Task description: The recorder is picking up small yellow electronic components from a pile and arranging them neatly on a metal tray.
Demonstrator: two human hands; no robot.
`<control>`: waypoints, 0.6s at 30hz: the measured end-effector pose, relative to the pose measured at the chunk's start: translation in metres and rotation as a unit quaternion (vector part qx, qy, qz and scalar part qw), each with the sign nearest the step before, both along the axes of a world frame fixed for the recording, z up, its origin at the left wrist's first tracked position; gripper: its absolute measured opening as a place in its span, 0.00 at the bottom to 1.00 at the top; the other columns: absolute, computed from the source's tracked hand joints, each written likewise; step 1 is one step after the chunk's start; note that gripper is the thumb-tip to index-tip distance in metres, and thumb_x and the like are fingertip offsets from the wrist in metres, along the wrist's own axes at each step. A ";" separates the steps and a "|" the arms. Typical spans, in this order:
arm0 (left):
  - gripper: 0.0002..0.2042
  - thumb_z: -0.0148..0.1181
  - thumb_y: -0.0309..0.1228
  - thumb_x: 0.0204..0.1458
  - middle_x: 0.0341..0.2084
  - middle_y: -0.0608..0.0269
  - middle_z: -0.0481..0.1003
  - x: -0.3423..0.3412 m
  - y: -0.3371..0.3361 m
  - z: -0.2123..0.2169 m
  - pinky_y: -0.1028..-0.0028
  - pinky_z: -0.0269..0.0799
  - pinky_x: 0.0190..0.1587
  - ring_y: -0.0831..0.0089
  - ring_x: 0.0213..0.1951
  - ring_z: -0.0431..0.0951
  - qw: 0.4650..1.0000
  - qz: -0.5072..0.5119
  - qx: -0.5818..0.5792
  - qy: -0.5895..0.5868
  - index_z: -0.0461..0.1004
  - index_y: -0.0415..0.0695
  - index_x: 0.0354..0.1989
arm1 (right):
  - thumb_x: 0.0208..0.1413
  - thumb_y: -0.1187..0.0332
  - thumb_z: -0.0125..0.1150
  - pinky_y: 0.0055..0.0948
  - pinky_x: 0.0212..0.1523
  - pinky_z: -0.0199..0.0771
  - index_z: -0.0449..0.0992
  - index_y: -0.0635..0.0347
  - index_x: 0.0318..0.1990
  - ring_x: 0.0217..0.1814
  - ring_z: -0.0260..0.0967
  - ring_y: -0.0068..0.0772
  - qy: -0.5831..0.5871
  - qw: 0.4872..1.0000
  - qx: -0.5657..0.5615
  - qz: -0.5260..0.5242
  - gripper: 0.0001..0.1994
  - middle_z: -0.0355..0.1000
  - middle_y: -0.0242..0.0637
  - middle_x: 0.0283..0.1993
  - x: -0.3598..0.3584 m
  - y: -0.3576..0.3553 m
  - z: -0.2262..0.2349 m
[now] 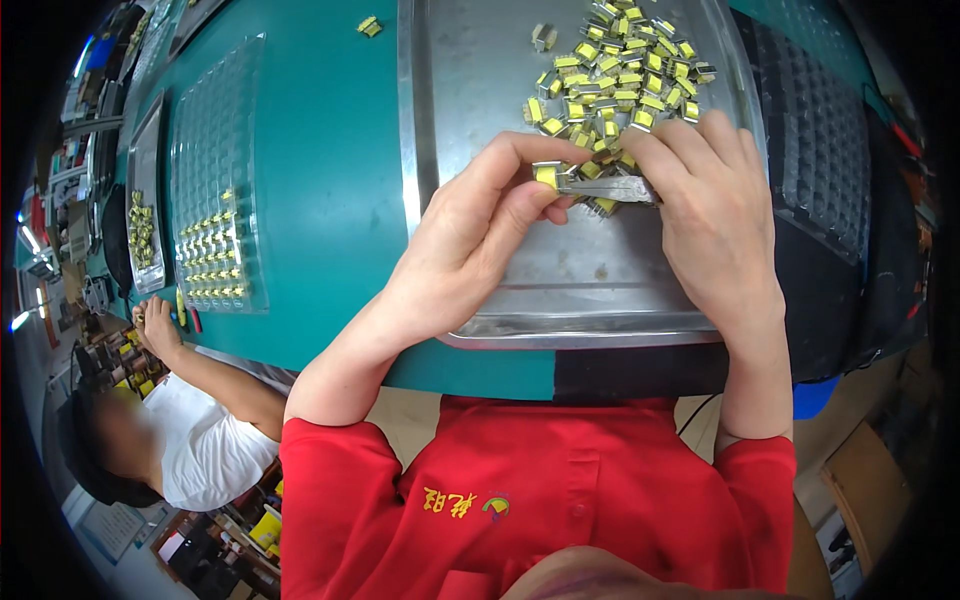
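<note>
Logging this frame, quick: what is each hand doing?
Left hand: pinching a small yellow part.
Right hand: closed on metal pliers.

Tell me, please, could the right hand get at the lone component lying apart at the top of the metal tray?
Probably yes. The lone component lies on bare tray with open metal around it, but the right hand has a metal tool in its grip.

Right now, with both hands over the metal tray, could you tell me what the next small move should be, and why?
Probably ease the left hand apart from the right hand, drawing the small yellow part off the metal tool. The left fingertips already pinch that part at the tool's tip, above the bare tray, with the pile of yellow parts just beyond.
</note>
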State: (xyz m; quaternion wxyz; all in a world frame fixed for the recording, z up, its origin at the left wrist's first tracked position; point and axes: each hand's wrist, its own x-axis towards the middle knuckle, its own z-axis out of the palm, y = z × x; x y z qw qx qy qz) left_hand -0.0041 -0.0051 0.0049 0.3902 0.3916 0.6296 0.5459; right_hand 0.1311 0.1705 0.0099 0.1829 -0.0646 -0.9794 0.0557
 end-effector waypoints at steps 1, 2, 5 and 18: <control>0.15 0.44 0.29 0.70 0.40 0.64 0.73 -0.001 0.000 0.000 0.77 0.69 0.51 0.79 0.42 0.72 1.000 -0.010 -0.007 0.001 0.68 0.36 0.59 | 0.45 0.79 0.58 0.36 0.44 0.66 0.78 0.59 0.44 0.42 0.66 0.40 -0.001 1.000 0.003 -0.002 0.16 0.73 0.35 0.39 0.000 0.003 0.001; 0.15 0.44 0.29 0.70 0.40 0.64 0.73 -0.002 0.000 -0.001 0.77 0.69 0.51 0.79 0.42 0.72 1.000 -0.011 -0.009 0.005 0.68 0.36 0.59 | 0.45 0.80 0.58 0.36 0.44 0.66 0.78 0.59 0.44 0.43 0.66 0.41 -0.011 1.000 0.011 -0.002 0.16 0.73 0.35 0.39 0.000 0.007 0.002; 0.15 0.44 0.29 0.69 0.41 0.62 0.73 -0.005 0.001 -0.002 0.77 0.69 0.52 0.78 0.43 0.73 1.000 -0.012 -0.006 0.007 0.67 0.36 0.59 | 0.44 0.81 0.58 0.36 0.45 0.66 0.78 0.60 0.44 0.43 0.66 0.41 -0.011 0.999 0.031 -0.011 0.17 0.73 0.36 0.40 0.000 0.015 0.004; 0.19 0.55 0.30 0.64 0.46 0.56 0.74 -0.011 0.000 -0.002 0.75 0.71 0.51 0.74 0.43 0.75 0.957 -0.015 0.025 -0.289 0.65 0.37 0.61 | 0.41 0.83 0.59 0.39 0.47 0.65 0.77 0.60 0.43 0.44 0.66 0.43 0.013 0.999 -0.025 -0.023 0.18 0.72 0.37 0.40 0.000 0.011 0.003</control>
